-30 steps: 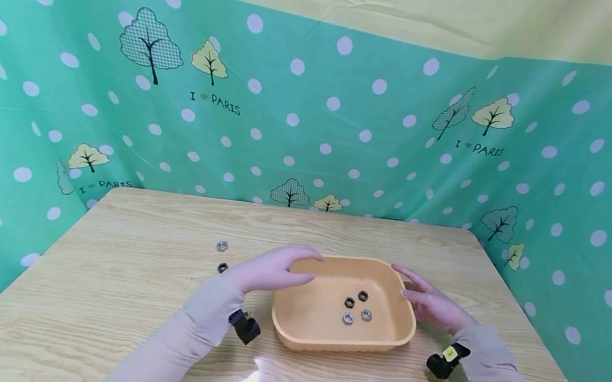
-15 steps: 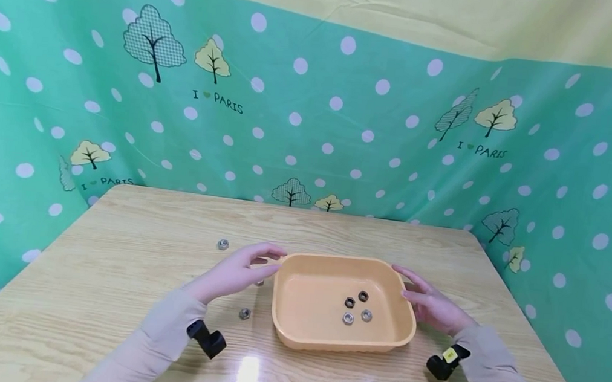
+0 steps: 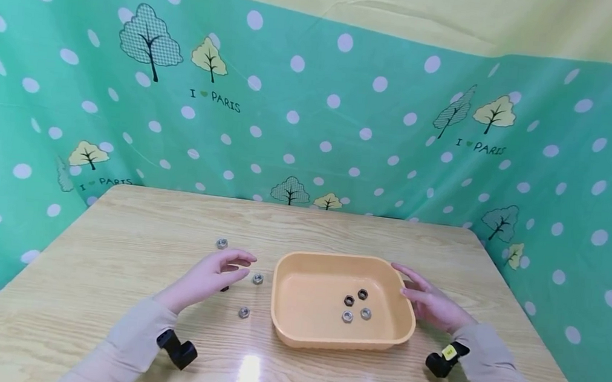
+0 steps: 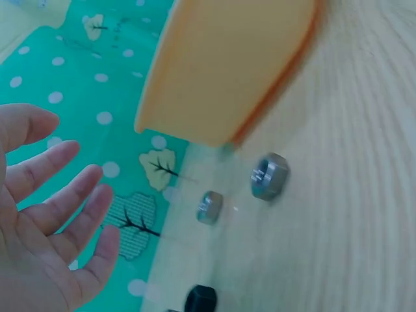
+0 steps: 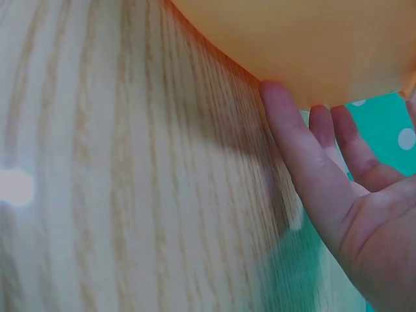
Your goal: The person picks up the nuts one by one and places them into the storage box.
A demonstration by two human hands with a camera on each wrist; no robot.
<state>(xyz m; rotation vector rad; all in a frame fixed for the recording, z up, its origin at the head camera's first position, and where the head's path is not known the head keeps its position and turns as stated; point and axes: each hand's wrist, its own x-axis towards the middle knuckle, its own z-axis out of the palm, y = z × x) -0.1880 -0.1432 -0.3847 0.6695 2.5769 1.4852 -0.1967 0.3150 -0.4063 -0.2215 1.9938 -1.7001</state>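
My left hand [image 3: 205, 276], fingers spread and empty, hovers nearest the black nut [image 4: 199, 299]; my right hand [image 3: 432, 304] rests flat-fingered against the tray [image 3: 325, 341]
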